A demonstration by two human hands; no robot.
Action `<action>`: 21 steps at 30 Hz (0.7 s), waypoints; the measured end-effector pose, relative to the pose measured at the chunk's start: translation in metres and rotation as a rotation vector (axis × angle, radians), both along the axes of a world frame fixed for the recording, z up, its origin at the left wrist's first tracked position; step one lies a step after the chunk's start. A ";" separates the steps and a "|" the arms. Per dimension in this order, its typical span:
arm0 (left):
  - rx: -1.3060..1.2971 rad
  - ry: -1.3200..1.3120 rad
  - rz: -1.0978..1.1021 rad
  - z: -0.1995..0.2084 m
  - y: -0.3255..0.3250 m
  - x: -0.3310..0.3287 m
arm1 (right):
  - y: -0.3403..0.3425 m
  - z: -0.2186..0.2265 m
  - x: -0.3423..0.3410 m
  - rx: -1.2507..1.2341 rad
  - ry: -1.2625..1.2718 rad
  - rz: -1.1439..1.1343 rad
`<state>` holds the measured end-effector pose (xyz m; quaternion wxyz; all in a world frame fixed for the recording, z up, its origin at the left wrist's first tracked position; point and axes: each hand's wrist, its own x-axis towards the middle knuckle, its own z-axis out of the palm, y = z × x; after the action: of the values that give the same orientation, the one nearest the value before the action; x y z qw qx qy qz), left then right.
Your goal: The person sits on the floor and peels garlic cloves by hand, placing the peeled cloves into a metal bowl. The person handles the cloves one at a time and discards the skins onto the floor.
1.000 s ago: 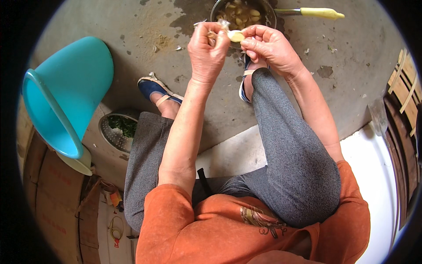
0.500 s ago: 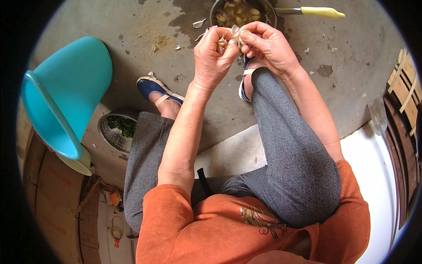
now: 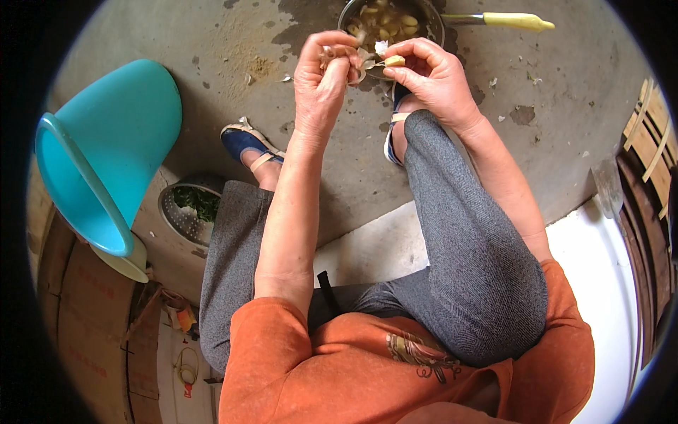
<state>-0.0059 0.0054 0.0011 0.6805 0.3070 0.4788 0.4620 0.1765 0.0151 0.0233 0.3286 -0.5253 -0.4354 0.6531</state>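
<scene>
My right hand pinches a pale yellow garlic clove between thumb and fingertips. Just left of it, my left hand is closed around papery garlic skin, a loose flap of which reaches toward the clove. Whether a clove also sits inside that hand is hidden. A whitish, pink-tinged scrap of skin shows near my right fingertips. Directly beyond both hands stands a round metal pot holding several peeled cloves in brownish liquid; my fingers partly cover its near side.
A yellow-handled knife lies right of the pot. At left is a large turquoise bucket-like container, with a perforated metal colander of leafy greens near my left leg. Scraps of skin dot the wet-stained concrete floor.
My hands have drawn slightly apart, the left one shifting left with the skin. The clove now shows bare in my right fingertips, where before it was hidden between both hands.
</scene>
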 end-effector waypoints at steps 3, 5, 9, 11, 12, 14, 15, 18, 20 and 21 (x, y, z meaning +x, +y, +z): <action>-0.035 0.038 -0.061 0.001 -0.002 0.003 | 0.000 0.001 -0.002 0.101 -0.076 0.005; -0.067 0.091 -0.023 0.015 -0.003 0.018 | 0.000 0.002 -0.002 0.153 -0.134 0.029; -0.037 0.057 0.047 0.013 -0.005 0.028 | -0.001 -0.005 -0.003 0.135 -0.097 0.001; -0.075 0.008 0.057 0.008 -0.007 0.026 | -0.002 -0.003 -0.008 -0.041 0.076 -0.100; -0.114 -0.065 0.077 0.009 -0.008 0.027 | -0.001 -0.004 -0.006 -0.007 0.088 -0.077; -0.173 -0.176 0.092 0.009 -0.007 0.028 | -0.003 -0.010 -0.004 0.007 0.084 -0.058; -0.193 -0.215 0.087 0.006 -0.007 0.027 | -0.003 -0.011 -0.003 0.013 0.082 -0.049; -0.167 -0.164 0.059 0.001 -0.010 0.029 | -0.001 -0.010 -0.001 0.013 0.116 -0.072; -0.114 -0.037 0.049 0.001 -0.012 0.031 | 0.002 -0.003 -0.002 -0.122 0.216 -0.117; -0.079 -0.005 0.039 0.000 -0.013 0.031 | 0.002 0.000 -0.002 -0.189 0.265 -0.141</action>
<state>0.0251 -0.0074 0.0014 0.6842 0.2695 0.5007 0.4567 0.1745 0.0175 0.0233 0.3772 -0.4923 -0.2872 0.7300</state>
